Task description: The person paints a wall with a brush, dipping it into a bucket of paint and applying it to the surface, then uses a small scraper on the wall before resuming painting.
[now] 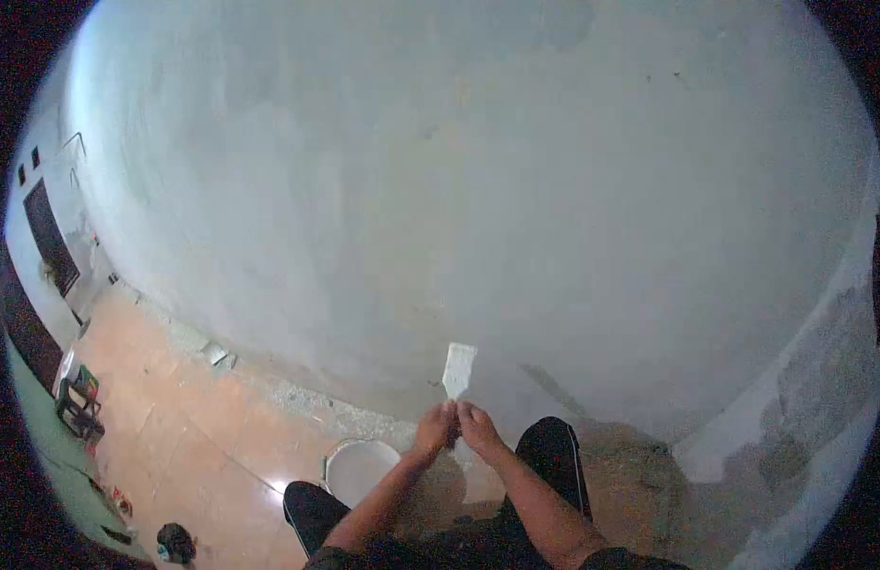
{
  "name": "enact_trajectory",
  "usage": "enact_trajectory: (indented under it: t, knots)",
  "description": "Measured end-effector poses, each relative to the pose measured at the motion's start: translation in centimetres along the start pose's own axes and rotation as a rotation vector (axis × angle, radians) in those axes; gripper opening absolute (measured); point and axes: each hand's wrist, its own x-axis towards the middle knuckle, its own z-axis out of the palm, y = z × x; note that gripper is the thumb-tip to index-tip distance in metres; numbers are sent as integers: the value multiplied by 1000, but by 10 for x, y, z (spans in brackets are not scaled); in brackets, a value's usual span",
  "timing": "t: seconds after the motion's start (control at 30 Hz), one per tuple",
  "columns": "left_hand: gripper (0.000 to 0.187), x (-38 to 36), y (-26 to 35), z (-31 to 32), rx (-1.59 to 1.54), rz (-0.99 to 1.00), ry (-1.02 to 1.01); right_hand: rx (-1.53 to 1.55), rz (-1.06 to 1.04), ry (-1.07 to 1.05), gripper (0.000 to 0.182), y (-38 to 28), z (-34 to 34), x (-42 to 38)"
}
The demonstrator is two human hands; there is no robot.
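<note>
Both my hands are together low in front of the wall, with their fingers closed around the handle of a flat white-headed tool. My left hand and my right hand meet side by side at its narrow lower end. The broad, square-ended head points up, its neck tapering toward my fingers; most of the handle is hidden. I cannot tell whether it is a brush or a scraper. Just left of my left forearm stands a round bucket with whitish contents, partly covered by the arm.
A large pale wall with patchy areas fills the view ahead. Rubble and dust lie along its base on the orange tiled floor. My knees flank my arms. Farther left are a dark chair-like object and a dark round item.
</note>
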Motion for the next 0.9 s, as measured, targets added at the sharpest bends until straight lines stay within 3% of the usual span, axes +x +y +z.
enact_trajectory:
  t: [0.2, 0.27, 0.4, 0.47, 0.5, 0.57, 0.67, 0.8, 0.9]
  knots:
    - [32, -14, -26, -8, -190, 10, -74, -10, -95, -24, 30, 7, 12, -10]
    - [30, -23, -5, -11, -212, -7, -81, 82, -25, -91, 25, -41, 8, -29]
    - [26, -25, 39, -11, -92, 38, -15, -51, -140, -58, 30, -27, 1, -6]
    - [29, -20, 57, -19, -19, 78, -25, 482, 95, -224, 38, -45, -18, 3]
    - [29, -13, 63, -23, -17, 71, -24, 486, 101, -224, 38, -48, -27, 8]
    - [36, 2, 71, -26, -68, 216, -65, 374, -6, -117, 44, -53, -43, 19]
    - [35, 15, 106, -25, -15, 255, -57, 395, -18, 54, 45, -63, -56, 33]
    - [40, 50, 145, -12, 10, 252, 23, 508, -63, 125, 46, -87, -62, 39]
    - [42, 85, 131, -5, -38, 182, -33, 504, -85, 139, 46, -78, -60, 38]
